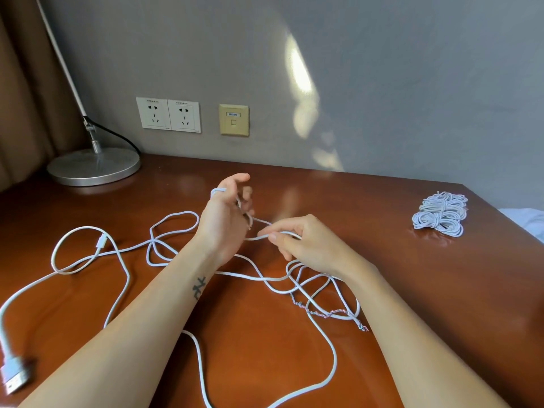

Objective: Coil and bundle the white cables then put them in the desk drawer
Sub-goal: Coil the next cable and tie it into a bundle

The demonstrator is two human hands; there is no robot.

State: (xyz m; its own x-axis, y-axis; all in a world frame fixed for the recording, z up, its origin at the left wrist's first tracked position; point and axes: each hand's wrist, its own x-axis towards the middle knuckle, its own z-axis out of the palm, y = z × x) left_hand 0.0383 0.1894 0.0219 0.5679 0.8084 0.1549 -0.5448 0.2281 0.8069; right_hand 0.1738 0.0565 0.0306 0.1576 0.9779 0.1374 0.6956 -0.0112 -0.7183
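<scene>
Pinch first: my right hand (303, 242) nips a strand of the white cable (176, 214) between thumb and forefinger. From there it runs a short way to my left hand (226, 219), held up with a turn hooked over what looks like the thumb. The lower fingers curl on the strand, though they are blurred. With so few turns on that hand, the hooked loop would probably slip off if I let the line between my hands go slack, and the coil would have to be started over.

The greater worry lies below my wrists. The rest of the cable sprawls over the desk (412, 290) in crossing loops, and pulling it in fast could cinch those crossings into a knot. The frayed end (360, 326), its coloured wires bared, lies among the loops by my right forearm and could snag a strand. The plug (13, 375) at the near left edge might drop off the desk and drag.

The finished bundles (440, 214) sit well apart at the far right. No drawer is in view.
</scene>
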